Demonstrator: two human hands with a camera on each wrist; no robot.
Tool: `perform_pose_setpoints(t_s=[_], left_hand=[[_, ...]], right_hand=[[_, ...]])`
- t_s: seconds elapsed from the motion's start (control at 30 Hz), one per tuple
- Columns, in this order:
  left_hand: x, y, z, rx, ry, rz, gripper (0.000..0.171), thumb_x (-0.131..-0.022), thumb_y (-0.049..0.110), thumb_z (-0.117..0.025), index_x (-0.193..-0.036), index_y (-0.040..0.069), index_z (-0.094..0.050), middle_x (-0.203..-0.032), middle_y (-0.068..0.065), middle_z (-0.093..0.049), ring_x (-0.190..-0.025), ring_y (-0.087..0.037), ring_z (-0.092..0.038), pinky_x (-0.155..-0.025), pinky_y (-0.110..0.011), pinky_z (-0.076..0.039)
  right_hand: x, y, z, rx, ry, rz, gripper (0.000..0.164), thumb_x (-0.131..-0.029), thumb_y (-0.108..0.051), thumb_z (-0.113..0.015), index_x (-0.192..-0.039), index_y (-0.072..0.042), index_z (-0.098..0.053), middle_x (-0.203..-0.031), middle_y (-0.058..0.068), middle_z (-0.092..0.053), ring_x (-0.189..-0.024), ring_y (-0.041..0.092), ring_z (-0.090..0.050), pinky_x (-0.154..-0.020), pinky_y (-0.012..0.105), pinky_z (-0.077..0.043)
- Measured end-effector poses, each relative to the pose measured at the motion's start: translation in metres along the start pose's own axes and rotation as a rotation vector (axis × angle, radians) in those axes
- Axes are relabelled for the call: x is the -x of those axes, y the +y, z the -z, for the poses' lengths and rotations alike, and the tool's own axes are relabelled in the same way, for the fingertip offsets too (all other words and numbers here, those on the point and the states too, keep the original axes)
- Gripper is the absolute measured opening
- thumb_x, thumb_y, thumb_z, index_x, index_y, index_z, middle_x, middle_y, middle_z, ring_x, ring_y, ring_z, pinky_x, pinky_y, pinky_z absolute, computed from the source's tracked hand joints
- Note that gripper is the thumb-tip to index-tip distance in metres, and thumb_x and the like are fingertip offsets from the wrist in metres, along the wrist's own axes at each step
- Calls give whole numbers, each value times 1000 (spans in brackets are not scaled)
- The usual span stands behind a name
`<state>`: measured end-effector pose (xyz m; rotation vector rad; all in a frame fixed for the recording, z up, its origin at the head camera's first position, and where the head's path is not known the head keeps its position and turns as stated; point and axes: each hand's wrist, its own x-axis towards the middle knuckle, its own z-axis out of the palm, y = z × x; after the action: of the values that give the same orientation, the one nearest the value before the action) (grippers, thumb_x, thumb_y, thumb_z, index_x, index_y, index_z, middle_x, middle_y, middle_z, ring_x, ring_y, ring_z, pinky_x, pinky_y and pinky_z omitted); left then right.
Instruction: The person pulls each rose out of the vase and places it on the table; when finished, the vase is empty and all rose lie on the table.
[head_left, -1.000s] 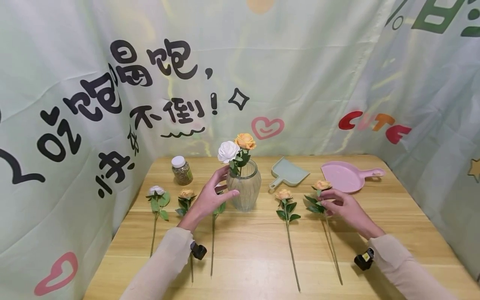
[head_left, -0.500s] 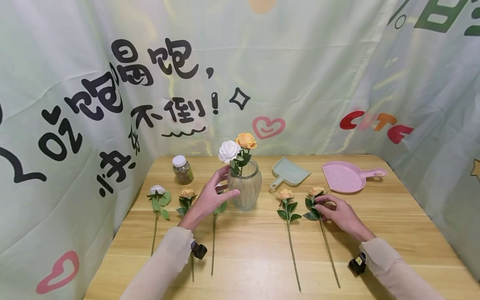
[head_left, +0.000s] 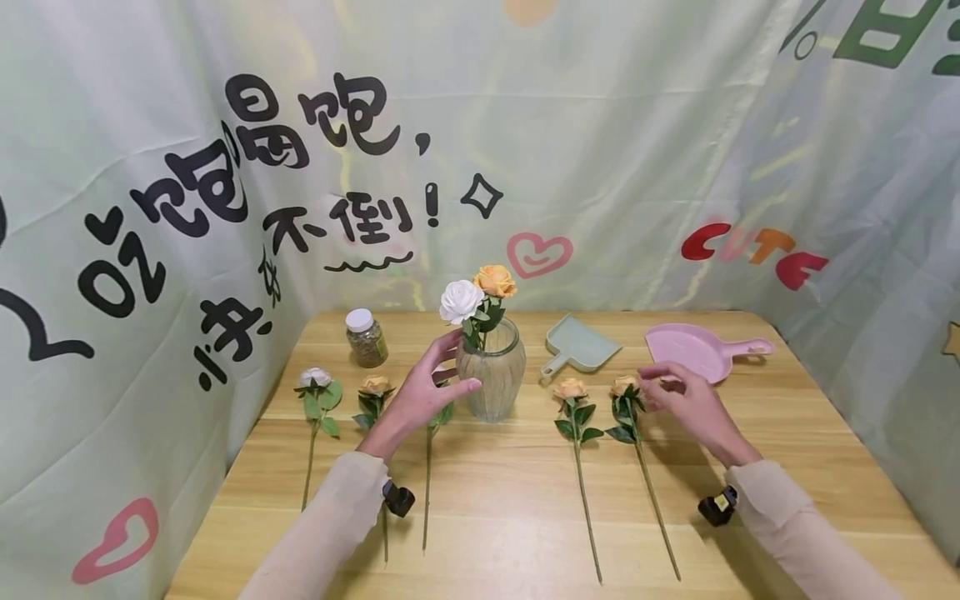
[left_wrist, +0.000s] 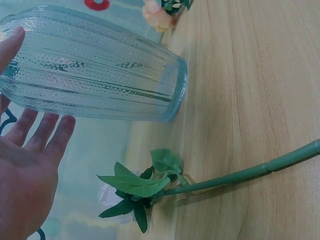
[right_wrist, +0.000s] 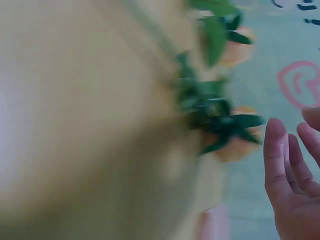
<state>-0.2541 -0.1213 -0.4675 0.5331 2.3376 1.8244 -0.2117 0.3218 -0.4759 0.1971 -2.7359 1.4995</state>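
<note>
My left hand (head_left: pixel 423 390) steadies a ribbed clear glass vase (head_left: pixel 492 379), thumb on one side and fingers on the other. In the vase stand a white rose (head_left: pixel 461 302) and an orange rose (head_left: pixel 495 281). Beside the right-hand orange rose (head_left: pixel 625 386), my right hand (head_left: pixel 686 400) hovers with loosely bent fingers and nothing in its grasp. That rose lies on the table, parallel to another orange rose (head_left: pixel 570 388). In the left wrist view, a white rose's leaves (left_wrist: pixel 137 185) and green stem lie below the vase.
Left of the vase lie a white rose (head_left: pixel 315 378), an orange rose (head_left: pixel 376 385) and a partly hidden stem. Behind them stands a white-lidded jar (head_left: pixel 367 340). A grey-green dustpan (head_left: pixel 581 343) and a pink dustpan-like tray (head_left: pixel 686 350) lie at the back right of the wooden table (head_left: pixel 510 517).
My right hand shifted the right-hand orange rose leftward, then let go and drew back up and right. My left hand has stayed at the vase.
</note>
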Motion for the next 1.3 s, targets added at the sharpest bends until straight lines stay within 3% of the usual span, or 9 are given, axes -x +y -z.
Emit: perform_pose_setpoints(t_s=[0.2, 0.37, 0.6, 0.77, 0.9, 1.13, 1.3], left_hand=[[0, 0, 1, -1, 4, 6, 88, -95, 39, -88, -166, 41, -38, -168, -5, -46, -152, -37, -50, -124, -63, -45], [0, -1, 1, 4, 5, 5, 88, -95, 38, -88, -166, 41, -38, -168, -4, -46, -153, -36, -48, -125, -64, -45], [0, -1, 0, 2, 9, -18, 86, -95, 36, -87, -166, 39, -39, -167, -2, -47, -155, -34, -46, -126, -62, -44], [0, 0, 1, 9, -2, -19, 85, -96, 36, -86, -166, 39, -38, -168, -2, -46, -156, -34, -44, -127, -62, -43], [0, 1, 1, 10, -5, -15, 84, -97, 37, -85, -166, 40, -38, -169, -1, -46, -157, -34, -44, -127, -63, -42], [0, 0, 0, 9, -2, -33, 83, -98, 33, -85, -167, 35, -38, -168, 1, -46, -156, -32, -44, -127, -62, -42], [1, 1, -1, 14, 7, -19, 83, -98, 34, -85, -166, 39, -39, -168, -3, -46, -155, -37, -46, -126, -64, -43]], right_hand=[[-26, -46, 2, -56, 29, 137, 44, -113, -32, -63, -146, -4, -62, -142, 21, -65, -102, 1, -74, -91, 19, -63], [-50, -91, -17, -120, -16, 216, 42, -112, -32, -65, -145, -5, -63, -142, 17, -68, -109, 9, -74, -96, 19, -62], [-80, -139, -59, -221, -168, 299, 33, -110, -21, -69, -139, -6, -67, -151, 10, -65, -131, 26, -67, -112, 30, -58], [-91, -154, -86, -234, -260, 303, 31, -110, -25, -68, -137, -11, -69, -153, 7, -62, -140, 33, -62, -118, 51, -55], [-96, -158, -102, -223, -292, 318, 29, -110, -28, -67, -135, -15, -71, -149, 6, -64, -141, 32, -61, -117, 59, -53], [-97, -161, -112, -243, -258, 317, 29, -111, -25, -65, -135, -10, -73, -146, 8, -67, -145, 35, -57, -120, 61, -49], [-97, -165, -110, -277, -167, 355, 25, -111, -17, -65, -131, -6, -74, -140, 13, -71, -133, 33, -67, -110, 47, -57]])
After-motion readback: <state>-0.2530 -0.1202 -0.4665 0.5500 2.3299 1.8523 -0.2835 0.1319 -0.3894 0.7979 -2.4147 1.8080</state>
